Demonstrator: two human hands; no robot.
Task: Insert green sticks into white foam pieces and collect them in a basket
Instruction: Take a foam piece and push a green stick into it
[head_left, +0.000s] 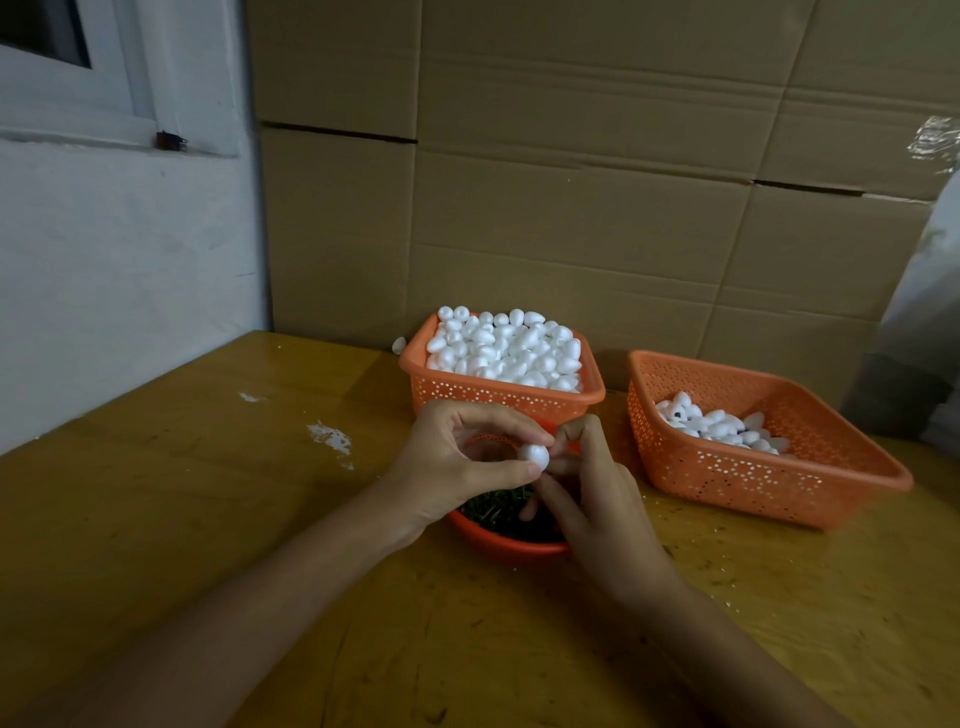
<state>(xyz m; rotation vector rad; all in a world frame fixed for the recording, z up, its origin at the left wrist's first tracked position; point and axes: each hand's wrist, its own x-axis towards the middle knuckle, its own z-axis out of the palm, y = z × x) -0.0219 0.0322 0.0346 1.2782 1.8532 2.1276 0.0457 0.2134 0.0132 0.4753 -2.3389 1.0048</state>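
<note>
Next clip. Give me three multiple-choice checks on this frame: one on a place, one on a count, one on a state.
1. Where is the round bowl of green sticks?
A) nearest the person, in front of the full basket
B) on the window ledge
C) on the cardboard boxes

2. How many square baskets stand on the table?
A) one
B) two
C) four

3. What is the left hand doing?
A) lying flat
B) pinching a white foam piece
C) hanging idle

Answers: 1 A, its rim shows under the wrists; 2 B, the full basket and a part-filled basket; 3 B, thumb and fingers close on the piece.
</note>
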